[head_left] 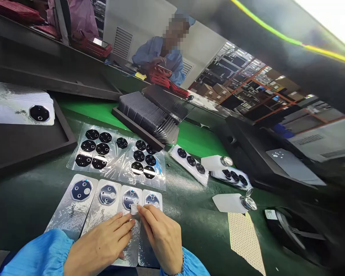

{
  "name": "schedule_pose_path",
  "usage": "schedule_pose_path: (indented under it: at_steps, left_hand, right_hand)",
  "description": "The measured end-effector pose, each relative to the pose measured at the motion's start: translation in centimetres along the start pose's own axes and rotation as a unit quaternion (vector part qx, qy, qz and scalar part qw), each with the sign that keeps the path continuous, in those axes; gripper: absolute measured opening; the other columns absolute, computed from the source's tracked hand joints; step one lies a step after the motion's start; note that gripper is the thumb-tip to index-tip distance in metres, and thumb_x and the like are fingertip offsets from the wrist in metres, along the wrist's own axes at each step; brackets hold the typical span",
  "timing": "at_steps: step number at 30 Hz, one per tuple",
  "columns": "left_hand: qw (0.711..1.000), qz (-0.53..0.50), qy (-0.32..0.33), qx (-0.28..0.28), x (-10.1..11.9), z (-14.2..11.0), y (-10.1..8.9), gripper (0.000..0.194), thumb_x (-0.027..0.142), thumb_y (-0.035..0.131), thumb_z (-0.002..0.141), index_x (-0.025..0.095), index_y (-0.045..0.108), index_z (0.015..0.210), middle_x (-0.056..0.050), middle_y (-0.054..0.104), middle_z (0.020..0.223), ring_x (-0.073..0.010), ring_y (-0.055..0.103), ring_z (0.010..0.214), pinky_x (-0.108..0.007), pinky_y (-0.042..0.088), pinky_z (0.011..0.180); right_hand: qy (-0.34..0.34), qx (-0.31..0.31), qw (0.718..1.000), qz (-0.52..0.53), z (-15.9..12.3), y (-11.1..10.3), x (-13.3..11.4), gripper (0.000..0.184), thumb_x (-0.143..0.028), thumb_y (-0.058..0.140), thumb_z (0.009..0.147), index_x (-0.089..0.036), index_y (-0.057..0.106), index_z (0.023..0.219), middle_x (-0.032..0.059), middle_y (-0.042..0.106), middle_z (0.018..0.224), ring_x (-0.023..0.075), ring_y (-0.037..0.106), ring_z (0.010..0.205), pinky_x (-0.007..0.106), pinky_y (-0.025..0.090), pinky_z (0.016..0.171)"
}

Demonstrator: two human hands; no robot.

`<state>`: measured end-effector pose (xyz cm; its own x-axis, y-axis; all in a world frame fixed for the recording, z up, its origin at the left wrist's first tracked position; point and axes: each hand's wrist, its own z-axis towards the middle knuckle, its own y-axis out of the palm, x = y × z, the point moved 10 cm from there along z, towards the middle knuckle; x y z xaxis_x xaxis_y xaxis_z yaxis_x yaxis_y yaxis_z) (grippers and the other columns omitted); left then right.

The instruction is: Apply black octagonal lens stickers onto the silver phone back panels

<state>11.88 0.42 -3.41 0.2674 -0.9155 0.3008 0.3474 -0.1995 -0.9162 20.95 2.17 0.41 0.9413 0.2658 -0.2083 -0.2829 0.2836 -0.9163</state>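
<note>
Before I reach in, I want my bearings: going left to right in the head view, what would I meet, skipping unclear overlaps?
Stacked silver panels → left hand → small white piece → right hand → nearer white bottle → black object with a white label.

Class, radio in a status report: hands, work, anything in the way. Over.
Left hand across second panel and third panel. Right hand pinching white scrap by third panel's disc. Right hand partly covering fourth panel.
</note>
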Motion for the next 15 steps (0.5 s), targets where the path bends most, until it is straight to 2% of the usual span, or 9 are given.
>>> schedule_pose_path:
  at_steps: [5, 11, 15]
  left_hand:
    - [1.0, 0.002, -0.015, 0.016, 0.0, 0.6, -2.0, 0.028, 0.025, 0.064, 0.092, 0.012, 0.064, 0.117, -0.007, 0.068, 0.128, -0.0204, 0.06, 0.124, -0.033, 0.044, 0.111]
    - [1.0, 0.0, 0.003, 0.03, 0.0, 0.5, -1.3, 0.028, 0.033, 0.065, 0.091, 0.012, 0.066, 0.109, -0.007, 0.07, 0.124, -0.021, 0.062, 0.121, -0.034, 0.045, 0.109]
    - [0.999, -0.003, -0.014, 0.032, -0.1, 0.5, -1.6, 0.025, 0.028, 0.063, 0.093, 0.013, 0.065, 0.112, -0.005, 0.07, 0.126, -0.0193, 0.062, 0.121, -0.033, 0.044, 0.111]
  right_hand:
    - [-0.001, -0.008, 1.0, -0.001, -0.1, 0.2, -0.2, 0.032, -0.019, 0.035, 0.104, -0.018, 0.067, 0.106, 0.004, 0.071, 0.085, 0.013, 0.066, 0.071, 0.023, 0.044, 0.06]
    - [0.013, -0.004, 1.0, 0.011, -0.4, 0.3, 0.2, 0.031, -0.02, 0.036, 0.104, -0.018, 0.067, 0.106, 0.0039, 0.072, 0.088, 0.0128, 0.067, 0.072, 0.022, 0.045, 0.062]
    - [0.013, 0.002, 1.0, 0.021, -0.6, 0.3, 0.1, 0.031, -0.019, 0.036, 0.104, -0.018, 0.067, 0.108, 0.0044, 0.072, 0.091, 0.0128, 0.068, 0.074, 0.021, 0.046, 0.063]
